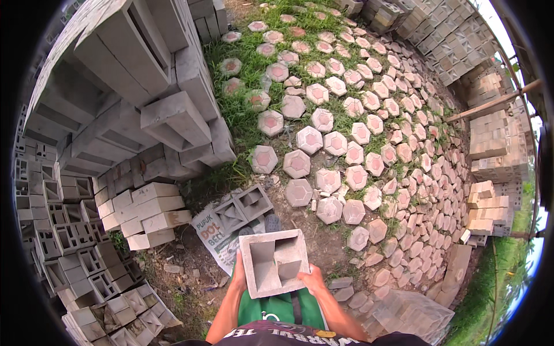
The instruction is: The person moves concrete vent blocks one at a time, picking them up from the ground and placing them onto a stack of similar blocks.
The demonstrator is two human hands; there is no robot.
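Observation:
A square grey concrete ventilation block [262,268] with a slanted inner partition is held up in front of my body. My left hand [238,278] grips its left side, fingers mostly hidden behind it. My right hand [313,279] clasps the lower right side, thumb at the front edge. Beyond the block, a printed white sack [210,237] lies flat on the ground. On it rests a similar block [231,217], with another patterned block [254,201] right against it.
Tall stacks of grey concrete blocks [124,52] rise at the left, with a pile of pale bricks [147,210] below. Hexagonal pavers [310,140] cover the grass ahead and right. A wooden pole [496,101] juts in at the right. Transparent plastic sheeting [412,314] lies at lower right.

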